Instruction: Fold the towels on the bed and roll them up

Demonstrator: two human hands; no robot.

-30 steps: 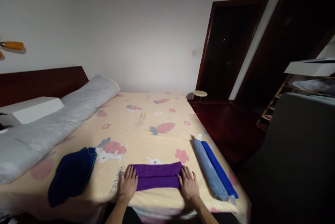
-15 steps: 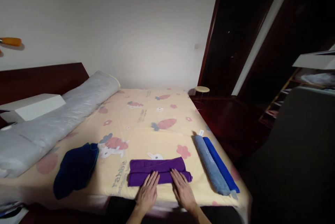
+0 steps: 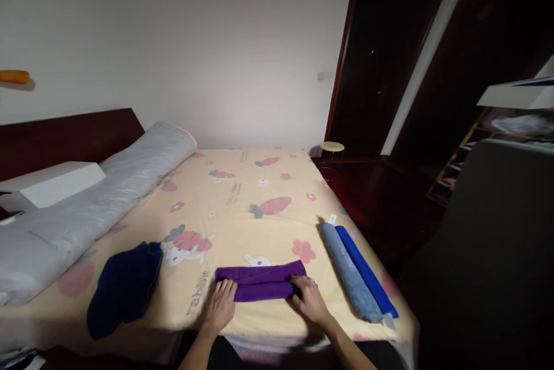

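Observation:
A purple towel (image 3: pixel 264 283), partly rolled with its far edge still flat, lies near the front of the bed. My left hand (image 3: pixel 223 303) has its fingers curled over the towel's left end. At the right end, my right hand (image 3: pixel 308 296) grips the towel with bent fingers and thumb. To the right lie two rolled towels side by side, a grey-blue towel (image 3: pixel 350 272) with a white tag and a bright blue towel (image 3: pixel 366 272). A crumpled dark blue cloth (image 3: pixel 125 286) rests to the left.
The bed (image 3: pixel 234 214) has a cream sheet with rabbit and carrot prints. Along its left side lies a long grey roll (image 3: pixel 130 179) with a white box (image 3: pixel 56 182) beside it. A round stool (image 3: pixel 332 146) stands beyond the right edge; a dark panel (image 3: pixel 489 243) is at right.
My left hand has moved left to the towel's end, and my right hand has shifted slightly right. Both hands have gone from lying flat to gripping. The towel's near edge has moved slightly away.

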